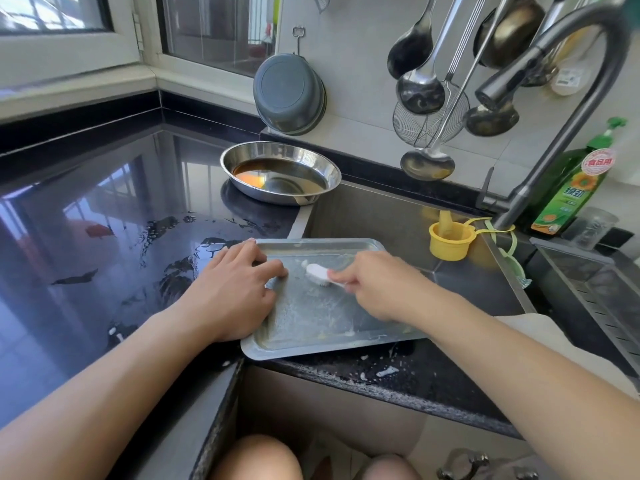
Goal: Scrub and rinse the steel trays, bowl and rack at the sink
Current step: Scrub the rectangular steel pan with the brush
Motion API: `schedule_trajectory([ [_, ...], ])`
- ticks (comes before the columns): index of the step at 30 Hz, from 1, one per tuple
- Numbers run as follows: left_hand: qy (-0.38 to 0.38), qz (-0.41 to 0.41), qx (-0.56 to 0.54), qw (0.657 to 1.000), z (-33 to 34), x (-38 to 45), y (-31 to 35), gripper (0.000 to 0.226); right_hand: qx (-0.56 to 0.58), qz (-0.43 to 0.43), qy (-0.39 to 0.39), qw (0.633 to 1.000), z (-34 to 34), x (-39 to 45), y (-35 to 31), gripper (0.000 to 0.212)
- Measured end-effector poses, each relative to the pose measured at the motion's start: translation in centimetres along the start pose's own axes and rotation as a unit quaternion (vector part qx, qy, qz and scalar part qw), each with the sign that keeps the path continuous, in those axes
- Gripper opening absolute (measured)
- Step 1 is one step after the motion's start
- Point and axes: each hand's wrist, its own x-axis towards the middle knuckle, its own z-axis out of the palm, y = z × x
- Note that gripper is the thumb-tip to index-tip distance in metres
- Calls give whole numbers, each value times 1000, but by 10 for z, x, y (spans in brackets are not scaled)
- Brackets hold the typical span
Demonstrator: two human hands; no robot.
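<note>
A rectangular steel tray [311, 317] lies across the front left corner of the sink, its surface smeared with soapy foam. My left hand [235, 289] grips the tray's left rim, thumb over the edge, fingers curled onto the inside. My right hand [374, 285] holds the handle of a small white brush [317, 271], whose head presses on the tray's upper middle. A round steel bowl [280, 171] with brown liquid in it sits on the counter behind the tray, at the sink's back left corner.
The wet black counter [104, 237] stretches left. The sink basin [398, 220] holds a yellow cup [450, 240]. A grey faucet [540, 133] arches over the right side, a green detergent bottle [575, 185] beside it. Ladles and a strainer [429, 123] hang on the wall, and a grey basin [289, 93].
</note>
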Motion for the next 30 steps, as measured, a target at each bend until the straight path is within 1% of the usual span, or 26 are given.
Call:
schedule_trajectory([
  [3, -1, -2, 2, 1000, -1, -2, 3, 53, -68, 88, 50, 993, -11, 9, 14, 48],
  [5, 1, -4, 1, 1000, -2, -3, 4, 57, -66, 118, 67, 989, -13, 9, 14, 43],
  [7, 7, -1, -5, 1000, -2, -3, 5, 56, -69, 109, 72, 989, -10, 8, 1, 44],
  [9, 3, 2, -22, 1000, -2, -2, 5, 48, -58, 57, 65, 995, -6, 11, -14, 51],
  [11, -4, 3, -40, 999, -3, -1, 6, 41, -21, -2, 60, 998, -2, 20, -23, 54],
  [13, -4, 3, -43, 999, -4, -3, 7, 41, -6, -40, 61, 997, 2, 31, -26, 51],
  [15, -4, 1, -42, 999, -4, -3, 7, 40, -22, -51, 57, 997, 1, 34, -23, 50],
  [18, 3, 7, -20, 1000, -3, -2, 3, 47, -55, -34, 56, 996, -3, 32, -6, 52],
  [22, -6, 2, 11, 1000, -4, -3, 4, 55, -62, 34, 59, 996, -8, 23, 24, 52],
  [23, -7, -2, 15, 1000, -5, -4, 5, 54, -63, 52, 60, 995, -9, 21, 30, 52],
  [26, -8, -8, 31, 999, -10, -5, 8, 42, -61, 83, 58, 993, -11, 16, 39, 52],
  [28, -29, -12, 47, 998, -17, -8, 10, 43, -41, 80, 62, 994, -9, 10, 40, 51],
  [30, -66, -14, 74, 995, -26, -11, 13, 46, -12, 72, 55, 996, -9, 2, 39, 53],
])
